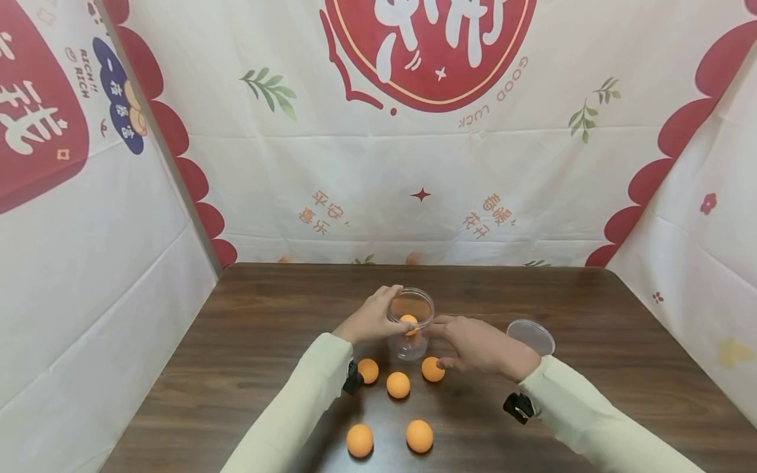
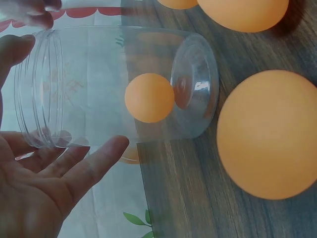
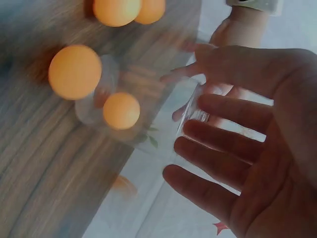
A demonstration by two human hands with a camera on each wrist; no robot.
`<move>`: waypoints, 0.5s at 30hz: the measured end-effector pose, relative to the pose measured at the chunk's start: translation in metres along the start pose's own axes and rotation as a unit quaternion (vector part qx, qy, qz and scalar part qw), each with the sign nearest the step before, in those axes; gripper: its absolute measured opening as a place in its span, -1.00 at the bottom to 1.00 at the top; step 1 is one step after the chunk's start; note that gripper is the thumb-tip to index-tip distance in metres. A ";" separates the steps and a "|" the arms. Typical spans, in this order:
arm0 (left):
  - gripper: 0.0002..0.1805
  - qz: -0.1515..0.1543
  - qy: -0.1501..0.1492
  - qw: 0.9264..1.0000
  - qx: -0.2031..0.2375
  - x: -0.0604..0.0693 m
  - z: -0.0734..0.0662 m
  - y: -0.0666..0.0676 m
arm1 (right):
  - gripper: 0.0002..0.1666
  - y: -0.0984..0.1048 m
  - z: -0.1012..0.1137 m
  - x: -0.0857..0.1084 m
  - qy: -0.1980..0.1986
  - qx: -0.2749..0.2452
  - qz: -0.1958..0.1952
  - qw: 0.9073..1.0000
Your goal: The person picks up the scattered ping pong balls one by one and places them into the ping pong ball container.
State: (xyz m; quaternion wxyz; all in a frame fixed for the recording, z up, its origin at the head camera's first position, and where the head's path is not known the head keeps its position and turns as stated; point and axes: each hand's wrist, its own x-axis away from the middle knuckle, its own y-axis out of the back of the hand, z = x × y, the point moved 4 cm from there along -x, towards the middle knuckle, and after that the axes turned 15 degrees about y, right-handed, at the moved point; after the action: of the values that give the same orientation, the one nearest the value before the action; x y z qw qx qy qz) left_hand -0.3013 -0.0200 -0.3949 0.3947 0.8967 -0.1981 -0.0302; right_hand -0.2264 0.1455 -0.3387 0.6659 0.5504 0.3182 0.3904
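Note:
A clear plastic jar stands upright on the table with its mouth uncovered. My left hand grips it near the rim, thumb on one side and fingers on the other. Inside the jar is an orange ball, low down near the base; whether it touches the bottom I cannot tell. My right hand is beside the jar's right side, its fingers extended and apart, holding nothing. Close to its thumb, an orange ball rests on the table. Two more balls, one left and one middle, lie before the jar.
A clear round lid lies on the brown wooden table, right of the jar and partly behind my right wrist. Nearer the front are two orange balls, one left and one right. A printed white cloth hangs behind the table.

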 end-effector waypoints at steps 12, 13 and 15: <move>-0.13 -0.005 -0.008 1.000 0.007 -0.003 0.002 -0.001 | -0.40 -0.015 0.003 0.008 -0.023 -0.021 -0.029 0.999; -0.13 -0.005 -0.008 1.000 0.009 -0.003 0.002 -0.002 | -0.40 -0.017 0.003 0.008 -0.022 -0.022 -0.029 0.999; -0.13 -0.004 -0.007 1.000 0.009 -0.003 0.002 -0.002 | -0.38 -0.022 0.003 0.009 -0.016 -0.022 -0.028 0.999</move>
State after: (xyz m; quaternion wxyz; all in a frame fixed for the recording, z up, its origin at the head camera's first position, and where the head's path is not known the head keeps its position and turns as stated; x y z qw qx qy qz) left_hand -0.3040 -0.0195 -0.3979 0.3850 0.9008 -0.1977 -0.0364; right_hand -0.2154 0.1498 -0.3593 0.6935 0.5328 0.3140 0.3694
